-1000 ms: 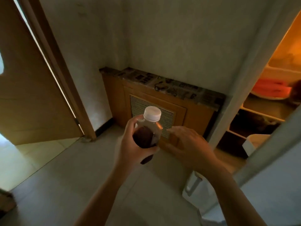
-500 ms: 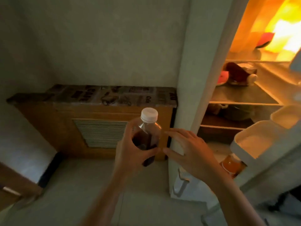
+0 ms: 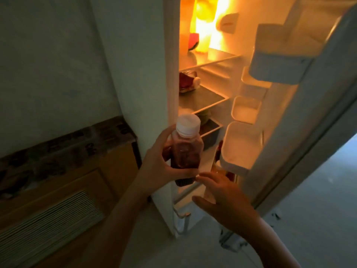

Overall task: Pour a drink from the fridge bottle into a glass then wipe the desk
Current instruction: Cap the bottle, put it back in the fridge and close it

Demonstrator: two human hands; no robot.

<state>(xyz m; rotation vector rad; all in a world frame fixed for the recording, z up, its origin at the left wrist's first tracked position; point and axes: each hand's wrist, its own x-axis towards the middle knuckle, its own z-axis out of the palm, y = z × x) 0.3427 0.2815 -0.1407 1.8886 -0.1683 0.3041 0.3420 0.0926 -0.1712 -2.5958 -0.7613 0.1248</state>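
Right now the left hand (image 3: 164,163) is wrapped around the middle of the bottle (image 3: 186,151), fingers curled across its lower front and thumb behind, holding it upright in front of the open fridge (image 3: 204,93). The white cap (image 3: 188,123) sits above the grip and looks screwed on, though I cannot tell how tightly. Dark red drink fills the body inside the grip and below it. The right hand (image 3: 222,198) hovers just below and to the right of the grip, fingers spread and empty, touching nothing that I can see.

The main risk, as I judge it, is a slip: a cold bottle may be damp, and the hold covers only the middle, leaving the base unsupported. If the free hand twists the cap here, over the floor (image 3: 309,209), a jolt could spill drink well away from any glass; none is in view, nor a desk.

To the right of the grip the fridge door (image 3: 289,113) stands wide open, its empty door trays (image 3: 241,144) close beside the bottle, so a careless swing could knock against them. Behind the grip, shelves hold some red food (image 3: 186,82), too blurred to name. To the left and lower sits a wooden cabinet (image 3: 58,180) with a slatted vent, well apart. The door needs shutting before walking off.
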